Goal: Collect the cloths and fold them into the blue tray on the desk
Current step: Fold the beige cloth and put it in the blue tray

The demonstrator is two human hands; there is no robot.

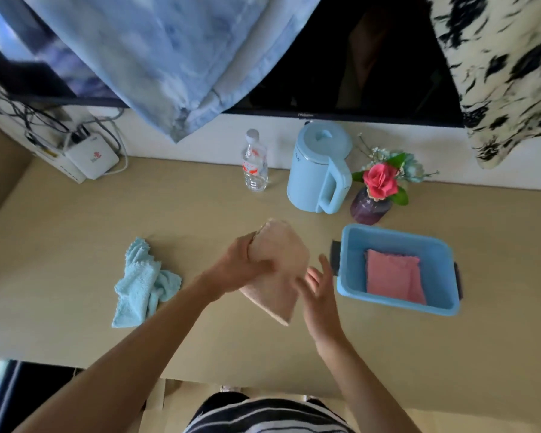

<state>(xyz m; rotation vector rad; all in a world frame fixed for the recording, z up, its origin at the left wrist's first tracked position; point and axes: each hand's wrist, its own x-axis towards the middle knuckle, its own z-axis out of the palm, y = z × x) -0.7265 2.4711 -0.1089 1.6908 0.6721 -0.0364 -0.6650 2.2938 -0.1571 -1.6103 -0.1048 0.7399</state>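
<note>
Head view of a pale tan surface [75, 220]. The left hand [244, 264] has its grip closed on the upper left edge of a folded beige terry cloth [281, 270], holding it near the middle of the surface; whether its lower end rests on the surface cannot be told. The right hand [319, 295] is open, fingers spread, its fingertips at the cloth's right edge; contact is blurred. Just right of the hands stands a light blue rectangular plastic tray [350, 264], which contains a folded pink cloth [394, 276] lying flat on its floor. To the left, apart from the hands, a crumpled light blue microfibre cloth [141, 285] lies on the surface. Along the back edge stand a clear plastic water bottle [255, 164], a light blue electric kettle [319, 170] and a purple vase with a pink artificial flower [375, 195].
</note>
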